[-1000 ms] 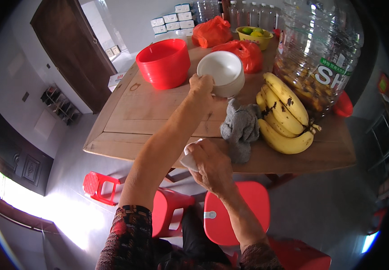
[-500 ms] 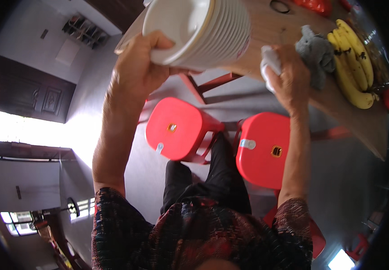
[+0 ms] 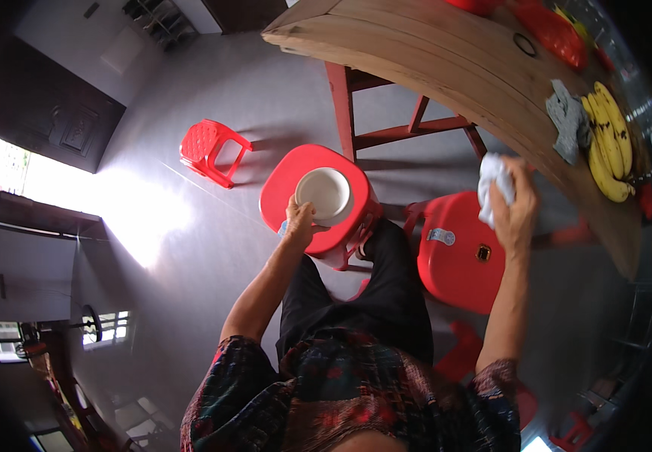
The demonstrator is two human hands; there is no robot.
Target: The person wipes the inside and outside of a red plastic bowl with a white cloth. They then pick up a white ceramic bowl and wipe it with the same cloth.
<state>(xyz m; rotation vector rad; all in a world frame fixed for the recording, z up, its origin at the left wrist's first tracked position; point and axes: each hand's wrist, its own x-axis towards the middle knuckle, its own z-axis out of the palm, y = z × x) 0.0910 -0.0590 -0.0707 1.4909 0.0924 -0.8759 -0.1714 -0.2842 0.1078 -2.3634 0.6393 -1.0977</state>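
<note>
Left hand (image 3: 301, 218), half closed, gripped a white bowl (image 3: 323, 194) over a red stool (image 3: 280, 188), while the right hand (image 3: 518, 202) clutched a white cloth (image 3: 493, 188) near the edge of the surface (image 3: 416, 45).

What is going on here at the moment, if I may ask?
The person's left hand grips the side of a white bowl, which is on or just above a red stool. The right hand holds a crumpled white cloth, apart from the bowl. A grey cloth and bananas lie on the wooden table.
</note>
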